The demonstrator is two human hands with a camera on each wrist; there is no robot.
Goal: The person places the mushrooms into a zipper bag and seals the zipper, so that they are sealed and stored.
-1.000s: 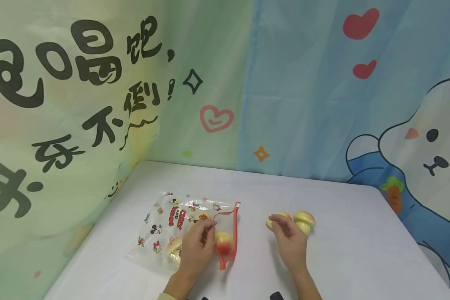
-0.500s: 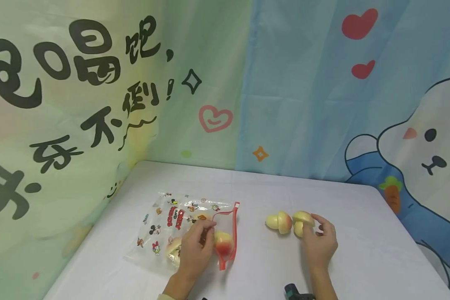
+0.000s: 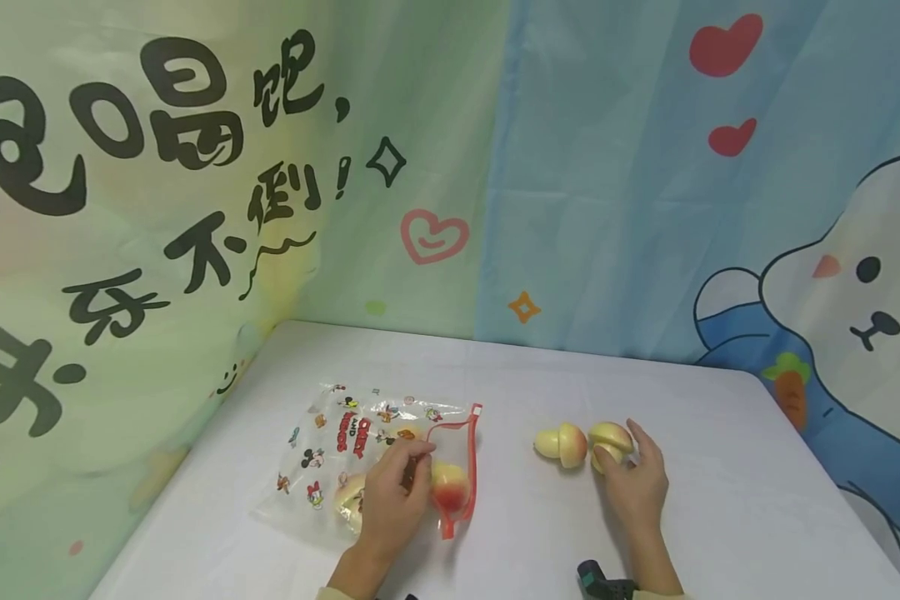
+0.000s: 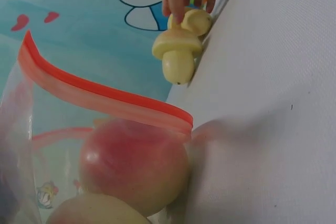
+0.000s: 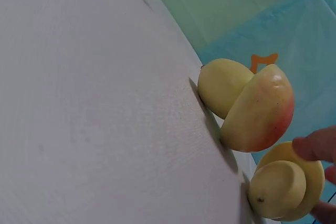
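My left hand (image 3: 396,492) pinches the clear plastic zip bag (image 3: 322,433) near its red-edged mouth. Cartoon prints cover the bag, and several yellow-and-red toy mushrooms lie inside. One of these, a toy mushroom (image 3: 450,487) with a red cap, is just within the opening; the left wrist view shows its rounded red cap (image 4: 131,161) close up. My right hand (image 3: 637,483) holds the right-hand toy mushroom (image 3: 612,436), thumb on one side and fingers on the other, on the table. Another toy mushroom (image 3: 570,444) lies on its side just left of it.
A white cloth covers the table (image 3: 720,500). Behind it hangs a printed backdrop (image 3: 592,208) with hearts and a cartoon bear. A dark wrist camera mount (image 3: 603,583) sits by the right wrist.
My right hand has moved right, from over the left loose toy mushroom to the right-hand one, and its fingers now surround it. The left hand and the bag have stayed put.
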